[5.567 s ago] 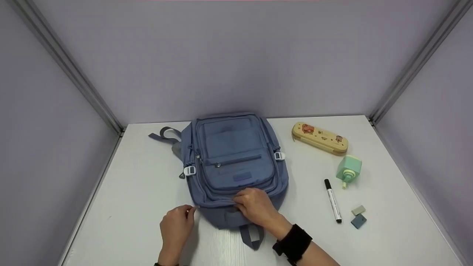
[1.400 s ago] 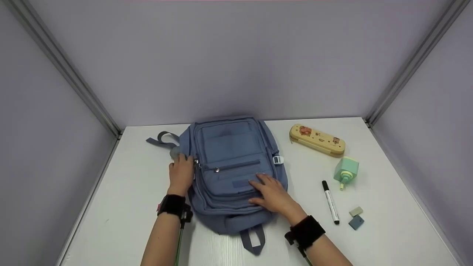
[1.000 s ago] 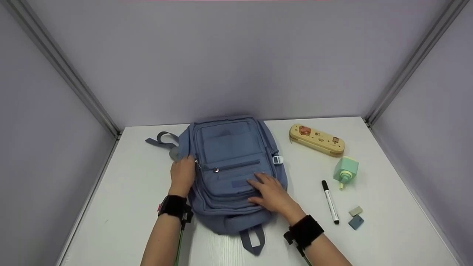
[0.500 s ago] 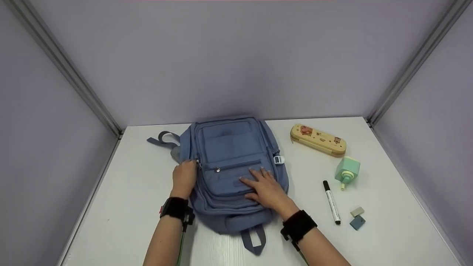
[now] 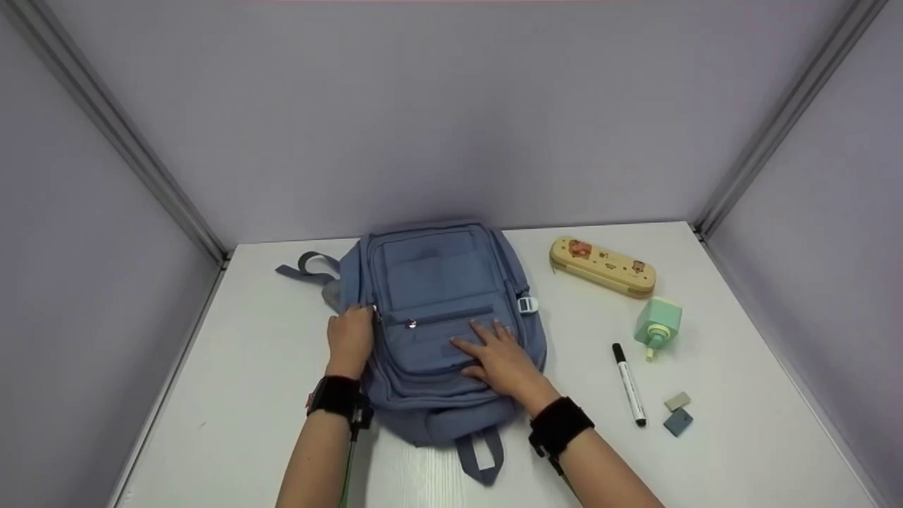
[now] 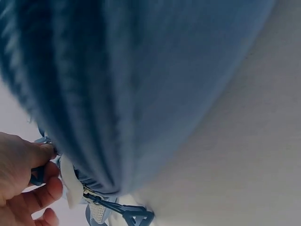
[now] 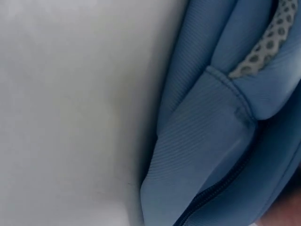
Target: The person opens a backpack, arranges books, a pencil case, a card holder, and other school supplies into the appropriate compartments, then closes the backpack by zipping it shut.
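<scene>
A blue backpack [image 5: 441, 279] lies front side up on the white table. Along its left side, my left hand [image 5: 349, 342] pinches a dark blue zipper pull [image 6: 37, 177] between thumb and fingers, best seen in the left wrist view. Another zipper pull [image 6: 138, 217] with a triangular end hangs close by, near the hand. My right hand [image 5: 502, 363] rests on the lower front pocket, fingers spread. In the right wrist view, only a sliver of that hand shows beside the blue fabric [image 7: 202, 132]; the rest is out of frame.
To the right lie a yellow pencil case [image 5: 603, 267], a green bottle [image 5: 659, 321] with a nozzle, a black-and-white marker [image 5: 629, 384] and two small blocks, one beige [image 5: 677, 401], one dark blue [image 5: 678, 422]. Grey walls enclose the table at the back and sides.
From the bag's lower edge, my left hand has gone up its left side, then slightly back down, its fingers curling. My right hand has moved onto the front pocket and shifted slightly left.
</scene>
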Motion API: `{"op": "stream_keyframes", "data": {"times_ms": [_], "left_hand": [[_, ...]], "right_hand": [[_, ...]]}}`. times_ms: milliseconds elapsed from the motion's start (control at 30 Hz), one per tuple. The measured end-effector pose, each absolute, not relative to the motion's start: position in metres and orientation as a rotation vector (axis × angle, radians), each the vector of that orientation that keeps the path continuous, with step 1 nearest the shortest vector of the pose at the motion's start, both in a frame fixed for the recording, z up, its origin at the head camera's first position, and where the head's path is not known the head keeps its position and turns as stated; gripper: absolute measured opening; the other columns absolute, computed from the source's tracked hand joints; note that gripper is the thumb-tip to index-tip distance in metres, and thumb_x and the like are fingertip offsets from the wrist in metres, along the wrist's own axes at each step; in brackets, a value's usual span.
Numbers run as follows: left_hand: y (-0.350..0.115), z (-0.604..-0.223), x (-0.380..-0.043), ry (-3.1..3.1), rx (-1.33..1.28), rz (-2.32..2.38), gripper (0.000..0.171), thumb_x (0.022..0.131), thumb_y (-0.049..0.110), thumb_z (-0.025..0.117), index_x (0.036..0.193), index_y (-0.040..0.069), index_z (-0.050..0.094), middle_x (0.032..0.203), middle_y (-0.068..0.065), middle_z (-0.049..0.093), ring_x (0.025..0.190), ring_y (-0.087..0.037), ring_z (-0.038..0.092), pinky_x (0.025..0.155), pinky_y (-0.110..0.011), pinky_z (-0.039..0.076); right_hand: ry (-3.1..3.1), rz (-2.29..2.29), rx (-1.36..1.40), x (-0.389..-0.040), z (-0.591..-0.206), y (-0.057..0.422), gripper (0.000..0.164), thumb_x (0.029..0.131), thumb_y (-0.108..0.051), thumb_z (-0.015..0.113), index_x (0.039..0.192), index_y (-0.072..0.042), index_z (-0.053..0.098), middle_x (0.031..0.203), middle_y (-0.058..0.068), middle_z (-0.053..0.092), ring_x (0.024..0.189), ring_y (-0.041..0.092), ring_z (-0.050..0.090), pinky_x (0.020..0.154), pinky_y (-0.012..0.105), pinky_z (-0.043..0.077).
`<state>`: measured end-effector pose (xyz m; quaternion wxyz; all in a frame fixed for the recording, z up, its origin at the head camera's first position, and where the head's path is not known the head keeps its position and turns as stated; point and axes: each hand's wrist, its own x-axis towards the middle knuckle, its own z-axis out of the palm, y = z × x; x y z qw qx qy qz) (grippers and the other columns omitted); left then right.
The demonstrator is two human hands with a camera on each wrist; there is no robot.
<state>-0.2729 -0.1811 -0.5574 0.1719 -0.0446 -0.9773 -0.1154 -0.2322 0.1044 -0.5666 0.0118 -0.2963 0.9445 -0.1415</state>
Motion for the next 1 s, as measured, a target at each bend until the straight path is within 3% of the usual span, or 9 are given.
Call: {"op": "stream_keyframes", "data": {"times_ms": [233, 667, 1000], "left_hand": [[-0.183, -0.558, -0.267, -2.646, -0.166, -0.365, 0.018, 0.090, 0.003, 0.060, 0.075, -0.004, 0.067, 0.067, -0.020, 0.061, 0.058, -0.040, 0.060, 0.054, -0.051, 0.046], [-0.174, -0.561, -0.248, -2.669, -0.127, -0.441, 0.023, 0.090, 0.000, 0.061, 0.067, -0.001, 0.061, 0.065, -0.019, 0.063, 0.056, -0.038, 0.062, 0.050, -0.050, 0.047], [-0.172, -0.562, -0.227, -2.692, -0.142, -0.397, 0.017, 0.090, 0.002, 0.062, 0.073, -0.001, 0.064, 0.069, -0.017, 0.062, 0.058, -0.037, 0.062, 0.051, -0.049, 0.048]], "right_hand": [[2.941, -0.508, -0.914, -0.231, -0.570, 0.102, 0.056, 0.092, -0.042, 0.063, 0.144, -0.025, 0.051, 0.153, 0.020, 0.034, 0.136, 0.058, 0.024, 0.105, 0.065, 0.026], [2.950, -0.519, -0.911, -0.230, -0.575, 0.103, 0.057, 0.092, -0.043, 0.063, 0.144, -0.024, 0.052, 0.152, 0.021, 0.035, 0.134, 0.061, 0.024, 0.105, 0.066, 0.025], [2.970, -0.517, -0.942, -0.232, -0.573, 0.104, 0.057, 0.091, -0.042, 0.065, 0.143, -0.023, 0.053, 0.151, 0.022, 0.037, 0.132, 0.062, 0.026, 0.104, 0.067, 0.026]]}}
